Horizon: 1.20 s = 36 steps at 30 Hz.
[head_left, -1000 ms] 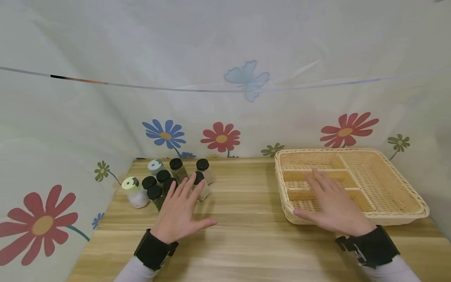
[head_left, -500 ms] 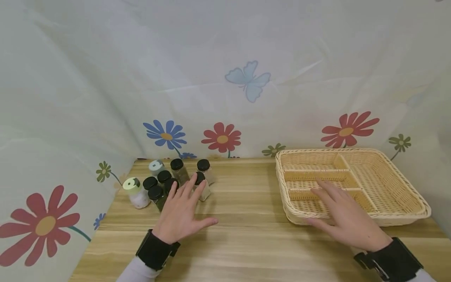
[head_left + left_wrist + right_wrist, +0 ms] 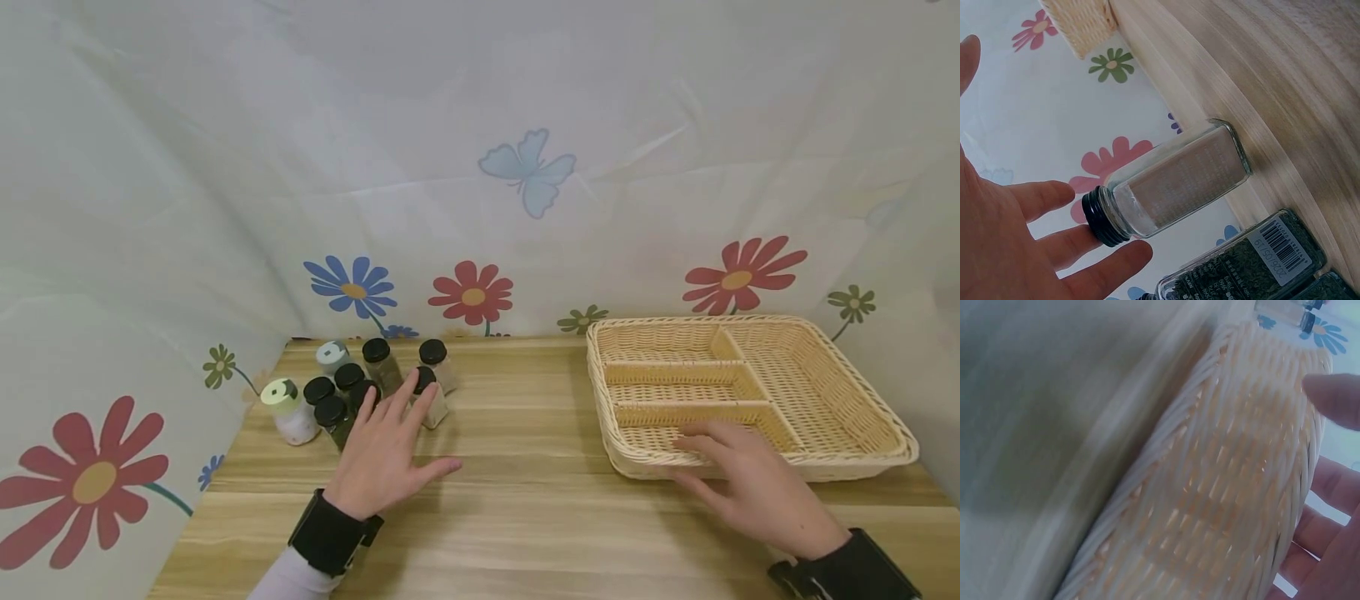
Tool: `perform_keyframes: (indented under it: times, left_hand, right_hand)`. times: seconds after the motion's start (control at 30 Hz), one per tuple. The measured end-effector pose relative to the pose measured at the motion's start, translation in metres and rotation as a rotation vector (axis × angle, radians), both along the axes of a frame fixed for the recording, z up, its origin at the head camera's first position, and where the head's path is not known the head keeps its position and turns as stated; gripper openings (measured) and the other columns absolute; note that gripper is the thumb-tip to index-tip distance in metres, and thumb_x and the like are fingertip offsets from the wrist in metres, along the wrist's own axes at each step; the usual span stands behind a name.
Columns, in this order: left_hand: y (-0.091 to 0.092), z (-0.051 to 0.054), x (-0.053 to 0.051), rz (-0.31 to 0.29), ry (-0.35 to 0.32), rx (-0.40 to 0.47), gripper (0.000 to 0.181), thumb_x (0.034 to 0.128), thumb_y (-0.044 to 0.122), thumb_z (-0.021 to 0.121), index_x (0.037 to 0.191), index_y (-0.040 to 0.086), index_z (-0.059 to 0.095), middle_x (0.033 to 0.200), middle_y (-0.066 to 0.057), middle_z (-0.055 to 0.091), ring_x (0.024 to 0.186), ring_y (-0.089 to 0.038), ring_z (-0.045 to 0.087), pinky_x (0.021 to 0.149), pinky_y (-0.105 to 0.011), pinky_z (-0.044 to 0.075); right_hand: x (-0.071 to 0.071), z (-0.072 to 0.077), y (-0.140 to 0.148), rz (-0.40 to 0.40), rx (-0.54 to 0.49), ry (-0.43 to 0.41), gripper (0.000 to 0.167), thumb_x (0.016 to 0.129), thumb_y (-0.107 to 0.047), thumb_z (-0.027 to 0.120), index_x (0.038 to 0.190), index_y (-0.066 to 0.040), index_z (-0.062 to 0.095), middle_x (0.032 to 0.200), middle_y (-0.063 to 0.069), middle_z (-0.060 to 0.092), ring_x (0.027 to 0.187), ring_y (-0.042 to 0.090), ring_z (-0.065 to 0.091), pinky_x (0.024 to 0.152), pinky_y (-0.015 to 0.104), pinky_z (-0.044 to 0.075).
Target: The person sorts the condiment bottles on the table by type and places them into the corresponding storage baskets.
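Observation:
My left hand (image 3: 382, 458) hovers with spread fingers over the near side of several black-capped spice jars at the left. In the left wrist view, its fingers lie close to the black cap of a glass jar of beige powder (image 3: 1179, 181); whether they touch it I cannot tell. A jar of dried green herbs (image 3: 1266, 256) is beside that one. My right hand (image 3: 757, 496) is at the front rim of a wicker basket (image 3: 832, 383), fingers bent over the rim, thumb (image 3: 1335, 397) on the outer side. No firm hold on the rim shows.
The basket has several compartments and stands at the right of the wooden table (image 3: 525, 517). A shaker with a pale green lid (image 3: 288, 417) and one with a grey-blue lid (image 3: 332, 357) stand among the jars. A flowered curtain (image 3: 525, 250) hangs behind.
My right hand has moved back and to the right, from above the basket's compartments to its front rim, its fingers bending more. The left hand has hardly moved.

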<state>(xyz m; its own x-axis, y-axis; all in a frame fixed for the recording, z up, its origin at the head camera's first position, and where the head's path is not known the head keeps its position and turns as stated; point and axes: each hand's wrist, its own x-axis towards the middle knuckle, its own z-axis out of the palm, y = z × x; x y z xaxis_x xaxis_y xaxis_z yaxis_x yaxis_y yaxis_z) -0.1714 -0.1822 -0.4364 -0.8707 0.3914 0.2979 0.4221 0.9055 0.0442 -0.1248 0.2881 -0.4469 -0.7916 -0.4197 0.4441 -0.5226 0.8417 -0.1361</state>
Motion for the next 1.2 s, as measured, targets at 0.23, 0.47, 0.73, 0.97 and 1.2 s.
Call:
perform_keyframes:
  times: [0.23, 0.47, 0.73, 0.97, 1.2]
  left_hand:
    - [0.002, -0.001, 0.0, -0.009, 0.01, 0.01, 0.108, 0.0815, 0.088, 0.055, 0.161, 0.017, 0.038, 0.168, -0.014, 0.034, 0.134, -0.038, 0.059, 0.124, -0.065, 0.024]
    - [0.003, 0.0, -0.003, -0.013, 0.052, 0.034, 0.103, 0.0818, 0.077, 0.068, 0.16, 0.016, 0.041, 0.165, -0.015, 0.04, 0.134, -0.037, 0.058, 0.123, -0.065, 0.026]
    - [0.005, 0.003, -0.016, -0.034, 0.16, 0.118, 0.088, 0.0847, 0.06, 0.077, 0.151, 0.008, 0.05, 0.157, -0.022, 0.047, 0.144, -0.041, 0.046, 0.118, -0.058, 0.039]
    - [0.019, 0.004, -0.026, -0.022, 0.19, 0.231, 0.078, 0.0885, 0.044, 0.078, 0.148, 0.003, 0.05, 0.155, -0.025, 0.044, 0.143, -0.043, 0.045, 0.115, -0.056, 0.045]
    - [0.031, -0.005, -0.037, 0.044, 0.194, 0.32, 0.082, 0.0856, 0.031, 0.083, 0.151, 0.0, 0.044, 0.151, -0.027, 0.045, 0.132, -0.047, 0.052, 0.109, -0.057, 0.05]
  right_hand:
    - [0.002, -0.008, 0.001, 0.011, -0.008, 0.018, 0.039, 0.073, -0.015, 0.091, 0.109, -0.018, 0.075, 0.103, -0.009, 0.071, 0.092, 0.013, 0.069, 0.077, 0.041, 0.059]
    - [0.0, -0.013, 0.002, 0.012, -0.028, 0.034, 0.042, 0.072, -0.001, 0.087, 0.109, -0.016, 0.073, 0.102, -0.004, 0.074, 0.09, 0.016, 0.071, 0.076, 0.042, 0.059]
    - [-0.003, -0.013, 0.002, 0.003, -0.052, 0.046, 0.042, 0.072, 0.002, 0.086, 0.106, -0.017, 0.073, 0.097, -0.008, 0.073, 0.086, 0.012, 0.07, 0.073, 0.039, 0.058]
    - [-0.004, -0.015, 0.002, 0.011, -0.064, 0.062, 0.039, 0.073, 0.001, 0.086, 0.104, -0.016, 0.072, 0.093, -0.01, 0.072, 0.083, 0.009, 0.068, 0.073, 0.038, 0.057]
    - [-0.001, -0.016, -0.006, 0.044, -0.099, 0.062, 0.045, 0.07, 0.004, 0.087, 0.107, -0.017, 0.072, 0.099, -0.01, 0.074, 0.088, 0.011, 0.07, 0.075, 0.038, 0.058]
